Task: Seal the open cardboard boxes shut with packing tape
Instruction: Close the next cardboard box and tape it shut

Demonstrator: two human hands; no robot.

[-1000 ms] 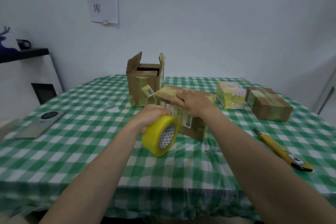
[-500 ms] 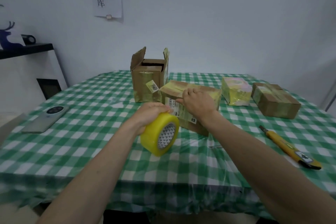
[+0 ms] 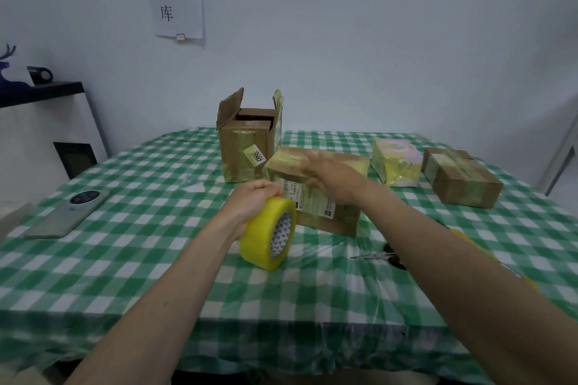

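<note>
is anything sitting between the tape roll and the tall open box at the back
Partly. The tape roll in the left hand is at the near left corner of the flat box, where the right hand rests. The open box stands just behind that corner; nothing else blocks it.

Yellow tape roll (image 3: pixel 266 233), green-and-white checked tablecloth (image 3: pixel 156 228), brown cardboard boxes (image 3: pixel 316 191), white wall (image 3: pixel 375 40)

The right forearm (image 3: pixel 438 247) hides most of the yellow utility knife (image 3: pixel 469 239).
</note>
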